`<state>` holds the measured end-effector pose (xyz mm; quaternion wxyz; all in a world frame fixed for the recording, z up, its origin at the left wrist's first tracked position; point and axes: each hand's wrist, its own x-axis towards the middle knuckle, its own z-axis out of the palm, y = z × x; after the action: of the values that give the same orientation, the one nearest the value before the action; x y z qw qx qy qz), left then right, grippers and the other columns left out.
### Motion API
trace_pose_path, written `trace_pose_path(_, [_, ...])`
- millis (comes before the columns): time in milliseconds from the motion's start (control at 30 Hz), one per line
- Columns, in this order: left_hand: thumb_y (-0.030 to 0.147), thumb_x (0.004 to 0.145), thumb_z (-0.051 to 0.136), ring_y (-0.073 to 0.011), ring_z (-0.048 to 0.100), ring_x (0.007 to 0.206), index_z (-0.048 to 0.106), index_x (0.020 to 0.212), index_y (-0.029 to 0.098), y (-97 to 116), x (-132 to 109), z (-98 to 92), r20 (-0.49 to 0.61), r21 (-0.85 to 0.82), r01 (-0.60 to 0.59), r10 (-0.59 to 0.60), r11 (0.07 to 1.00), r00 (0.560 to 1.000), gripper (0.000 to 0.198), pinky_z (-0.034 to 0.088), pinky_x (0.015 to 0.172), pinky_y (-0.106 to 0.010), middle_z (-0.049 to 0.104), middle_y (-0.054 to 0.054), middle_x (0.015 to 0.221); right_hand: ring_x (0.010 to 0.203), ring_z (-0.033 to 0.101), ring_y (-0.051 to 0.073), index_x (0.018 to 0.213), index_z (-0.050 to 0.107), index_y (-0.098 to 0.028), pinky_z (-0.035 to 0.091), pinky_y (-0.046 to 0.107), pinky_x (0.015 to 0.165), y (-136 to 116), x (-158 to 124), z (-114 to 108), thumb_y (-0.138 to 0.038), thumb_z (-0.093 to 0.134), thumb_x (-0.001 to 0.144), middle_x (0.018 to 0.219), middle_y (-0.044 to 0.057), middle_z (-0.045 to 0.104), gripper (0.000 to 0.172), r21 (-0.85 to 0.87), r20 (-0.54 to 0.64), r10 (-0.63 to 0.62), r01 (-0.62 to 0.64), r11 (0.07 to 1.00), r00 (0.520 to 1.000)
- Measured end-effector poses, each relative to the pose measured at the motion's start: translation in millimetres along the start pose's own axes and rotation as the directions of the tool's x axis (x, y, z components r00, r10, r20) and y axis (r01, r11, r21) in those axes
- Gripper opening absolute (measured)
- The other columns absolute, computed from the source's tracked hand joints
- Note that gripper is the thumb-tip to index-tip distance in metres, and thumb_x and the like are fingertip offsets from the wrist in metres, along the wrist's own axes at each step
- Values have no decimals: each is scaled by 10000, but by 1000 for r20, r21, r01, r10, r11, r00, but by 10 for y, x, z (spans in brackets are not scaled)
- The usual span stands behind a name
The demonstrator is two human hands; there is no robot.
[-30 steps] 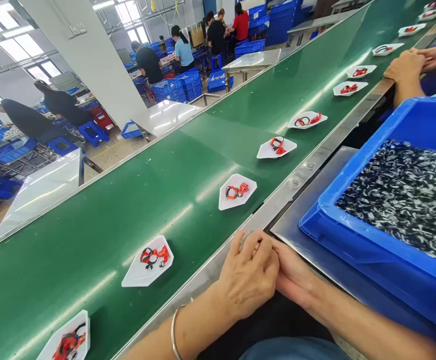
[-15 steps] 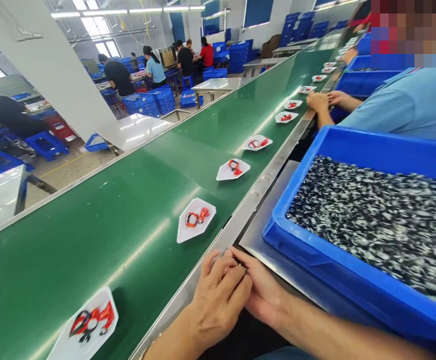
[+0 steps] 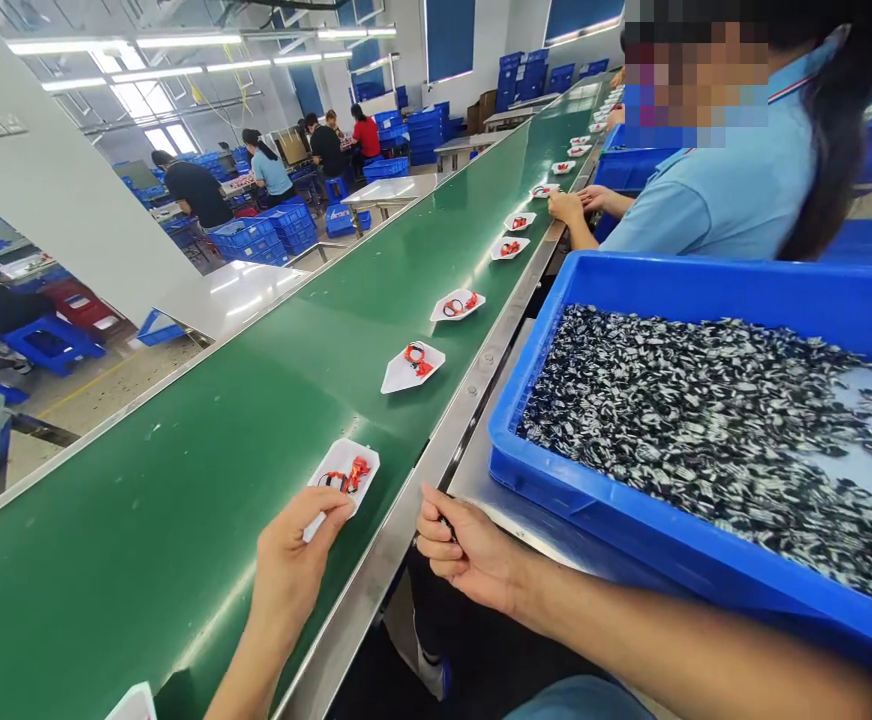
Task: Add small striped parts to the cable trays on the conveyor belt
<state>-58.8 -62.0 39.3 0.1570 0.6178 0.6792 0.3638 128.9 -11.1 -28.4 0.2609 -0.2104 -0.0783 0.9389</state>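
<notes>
My left hand (image 3: 293,545) reaches over the green conveyor belt, its thumb and fingertips pinched together at the near end of a white paper-like tray (image 3: 367,490). Whatever is between those fingertips is hidden. Inside the tray lie an orange-and-black ring and a red bundle (image 3: 359,468). Curled closed beside the belt's metal edge, my right hand (image 3: 473,555) has small dark pieces showing between its fingers. To its right stands a blue bin (image 3: 586,490) holding a great many small black-and-white pieces (image 3: 676,400).
More white trays with red items, such as one tray (image 3: 398,380), line the green belt (image 3: 256,420). A metal rail (image 3: 473,400) borders it. A co-worker in a light blue shirt (image 3: 736,200) sits beyond the bin, hands at the belt. Another tray (image 3: 134,705) shows at the lower left.
My hands have parted: the left has moved left onto the tray, while the right stays closed near the rail. The trays have shifted down and left in view as the camera turned right.
</notes>
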Motion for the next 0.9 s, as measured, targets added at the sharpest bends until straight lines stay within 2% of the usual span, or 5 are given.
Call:
trace_pose_path(200, [310, 854, 474, -109, 592, 839, 632, 889, 255, -225, -72, -175, 128, 252, -182, 154, 950, 980, 171, 460, 748, -212, 644, 26, 917, 404, 210, 27, 664, 405, -148, 84, 147, 359, 3, -38, 31, -413, 604, 800, 531, -65, 302, 358, -39, 10, -14, 15, 999, 1000])
trace_pose_path(400, [203, 869, 446, -128, 567, 900, 614, 954, 244, -332, -90, -360, 309, 388, -479, 378, 788, 873, 193, 450, 773, -257, 656, 4, 923, 403, 214, 26, 672, 411, -150, 86, 145, 358, 8, -30, 29, -406, 613, 795, 530, -65, 313, 349, -50, 12, -31, 32, 998, 999])
trace_pose_path(533, [137, 839, 484, -132, 547, 859, 597, 1009, 224, -189, -199, -394, 168, 480, -507, 492, 716, 854, 222, 438, 754, -270, 647, -14, 969, 380, 185, 30, 655, 391, -161, 81, 144, 346, 21, -22, 11, -424, 598, 801, 493, -75, 298, 365, -58, -10, -11, 10, 998, 1000])
trace_pose_path(700, [159, 815, 531, -177, 517, 940, 593, 996, 167, 260, -438, 224, 35, 379, -610, 648, 696, 761, 192, 418, 822, -329, 629, -42, 993, 344, 243, 30, 607, 383, -162, 163, 131, 315, 108, -19, 30, -435, 616, 782, 454, -71, 338, 399, -4, -68, 67, -67, 998, 995])
trace_pose_path(900, [135, 791, 472, -245, 433, 1122, 554, 1057, 98, 392, -401, 876, 164, 555, -569, 590, 607, 790, 281, 312, 1003, -449, 546, -101, 1130, 680, 565, 94, 803, 564, -107, 477, 177, 634, 120, -54, -25, -250, 619, 784, 760, 32, 599, 155, 219, -100, 55, -32, 975, 993])
